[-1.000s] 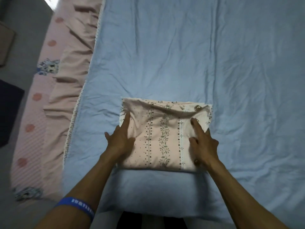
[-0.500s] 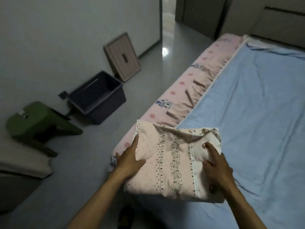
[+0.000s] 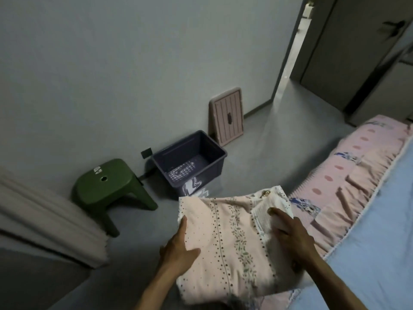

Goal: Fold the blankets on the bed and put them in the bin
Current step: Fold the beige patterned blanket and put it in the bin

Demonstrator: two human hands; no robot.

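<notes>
We're in the carry now: folding looks done on this one, and we've got the folded blanket up off the bed, held out over the floor. Left hand grips the left edge, thumb spread flat on top and the other fingers hidden underneath. Right hand clamps the right side, fingers laid across the white checked panel, and what's underneath we can't see. So both hands are grasping the blanket, and it sits between them, tilted a little, its far corner pointing toward the bin.

That bin is ahead on the floor against the wall, dark purple and open-topped, with only a pale patterned patch showing at the bottom. It stands between the green stool on its left and a pink lid leaning on the wall to its right.

By our reckoning, the next move means stepping forward, keeping the bundle squeezed so the layers don't slide apart, then lowering it flat through the opening. The blanket looks about as wide as the bin, so we'd line the edges up first.
</notes>
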